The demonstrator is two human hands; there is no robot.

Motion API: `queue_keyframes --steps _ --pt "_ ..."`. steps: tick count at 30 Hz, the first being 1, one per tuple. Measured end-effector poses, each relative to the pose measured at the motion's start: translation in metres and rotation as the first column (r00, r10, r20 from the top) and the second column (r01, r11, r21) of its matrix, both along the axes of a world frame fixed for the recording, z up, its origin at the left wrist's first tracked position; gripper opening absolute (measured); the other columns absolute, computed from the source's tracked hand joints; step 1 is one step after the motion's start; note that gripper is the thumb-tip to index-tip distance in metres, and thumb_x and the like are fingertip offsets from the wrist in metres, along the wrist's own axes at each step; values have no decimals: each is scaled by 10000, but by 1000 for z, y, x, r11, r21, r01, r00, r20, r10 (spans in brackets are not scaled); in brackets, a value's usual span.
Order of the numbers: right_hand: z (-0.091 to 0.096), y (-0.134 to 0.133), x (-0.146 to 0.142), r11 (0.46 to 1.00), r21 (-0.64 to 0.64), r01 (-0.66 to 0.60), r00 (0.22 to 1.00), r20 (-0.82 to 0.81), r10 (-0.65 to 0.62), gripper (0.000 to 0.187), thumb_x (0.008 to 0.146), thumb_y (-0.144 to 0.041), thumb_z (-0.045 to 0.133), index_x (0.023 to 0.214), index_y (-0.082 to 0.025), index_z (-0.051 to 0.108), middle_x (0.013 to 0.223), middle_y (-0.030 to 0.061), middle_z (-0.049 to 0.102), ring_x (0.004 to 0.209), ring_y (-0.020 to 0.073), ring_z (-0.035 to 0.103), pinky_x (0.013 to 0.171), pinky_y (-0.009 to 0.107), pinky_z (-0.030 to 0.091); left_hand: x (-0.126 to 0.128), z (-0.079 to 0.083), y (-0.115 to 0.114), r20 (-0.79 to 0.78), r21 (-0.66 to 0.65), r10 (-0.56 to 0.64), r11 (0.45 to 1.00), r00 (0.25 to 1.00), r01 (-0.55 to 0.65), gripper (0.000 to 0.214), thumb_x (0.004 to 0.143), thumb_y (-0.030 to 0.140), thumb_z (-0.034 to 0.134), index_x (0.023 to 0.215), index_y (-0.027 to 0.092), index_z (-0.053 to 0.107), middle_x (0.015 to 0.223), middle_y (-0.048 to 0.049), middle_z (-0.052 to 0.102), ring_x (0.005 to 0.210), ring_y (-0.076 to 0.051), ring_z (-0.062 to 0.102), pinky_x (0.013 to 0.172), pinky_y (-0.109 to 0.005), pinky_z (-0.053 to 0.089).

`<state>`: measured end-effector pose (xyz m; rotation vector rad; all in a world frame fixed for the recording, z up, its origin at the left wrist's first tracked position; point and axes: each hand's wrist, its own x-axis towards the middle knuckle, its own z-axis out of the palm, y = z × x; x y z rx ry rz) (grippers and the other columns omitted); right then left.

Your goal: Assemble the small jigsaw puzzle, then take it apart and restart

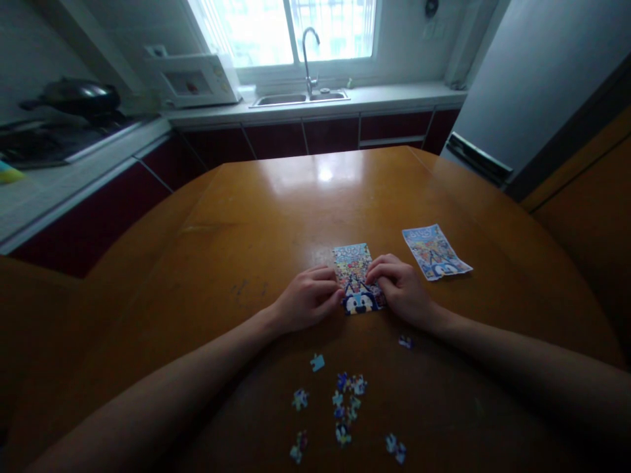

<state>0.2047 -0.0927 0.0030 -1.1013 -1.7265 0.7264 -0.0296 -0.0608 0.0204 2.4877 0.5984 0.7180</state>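
Observation:
A small jigsaw puzzle (355,268) lies flat on the wooden table, its picture showing a blue cartoon dog's face along the near edge. My left hand (311,295) rests at its left side, fingers curled together, with thumb and fingertips against the edge. On the right side, my right hand (401,289) has its fingers bent over the border, the fingertips on the puzzle's surface. Whether a loose piece is under those fingertips I cannot make out. Nearer to me lie several loose puzzle pieces, among them a light blue piece (317,362) and a small piece (405,341) below my right hand.
A creased paper sheet (436,251) with a matching picture lies to the right on the table (256,217). More pieces form a cluster (349,401) near the front. Beyond stand a counter with a sink (280,100), a microwave (194,80), a stove with a pan (81,97) and a fridge (532,85).

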Motion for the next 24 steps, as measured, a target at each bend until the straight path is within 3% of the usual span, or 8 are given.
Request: queue_keyframes --steps 24 --pt "-2 0 0 1000 -19 2 1000 -7 -2 298 848 -49 519 704 -225 712 840 34 683 880 192 616 812 380 474 0 0 -2 15 -15 8 1000 1000 -7 318 982 205 500 691 141 611 733 -22 512 708 -122 466 640 -262 397"
